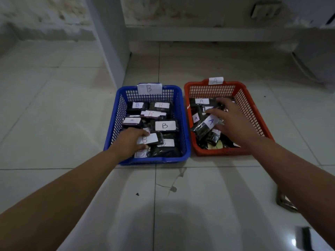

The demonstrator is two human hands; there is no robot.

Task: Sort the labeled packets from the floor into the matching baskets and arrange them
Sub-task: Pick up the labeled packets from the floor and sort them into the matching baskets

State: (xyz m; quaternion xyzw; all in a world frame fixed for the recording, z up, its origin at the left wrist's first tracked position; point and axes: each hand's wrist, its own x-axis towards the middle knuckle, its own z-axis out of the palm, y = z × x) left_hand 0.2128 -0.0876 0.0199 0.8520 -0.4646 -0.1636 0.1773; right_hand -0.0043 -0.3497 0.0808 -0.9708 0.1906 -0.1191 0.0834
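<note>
Packets of dark glossy plastic, each with a white paper label hand-lettered B or A, fill both baskets at mid-frame: the blue basket (pixel 183 124) on the left carries a B tag, the orange basket (pixel 253 113) just right of it an A tag. Your left hand (pixel 129 142) pinches a B packet (pixel 151 138) near the blue basket's lower edge, thumb curled over its label. Your right hand (pixel 233 122) lies with fingers spread over the A packets (pixel 206 125); whether it grips one, I cannot tell.
</note>
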